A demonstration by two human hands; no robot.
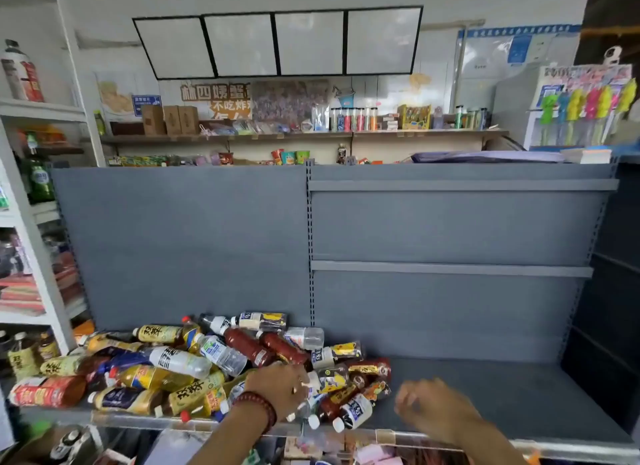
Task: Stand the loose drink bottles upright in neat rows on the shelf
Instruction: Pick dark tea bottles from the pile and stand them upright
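Starting out, we judge: all the bottles lie heaped at the left end of the shelf, none upright. Our left hand rests fingers-down on the heap, its grip unclear. Our right hand hovers nearby, too blurred to tell.

We face a small shop's white wall, where four black-framed blank panels hang above a wooden wall shelf crowded with goods; white racking stands left.
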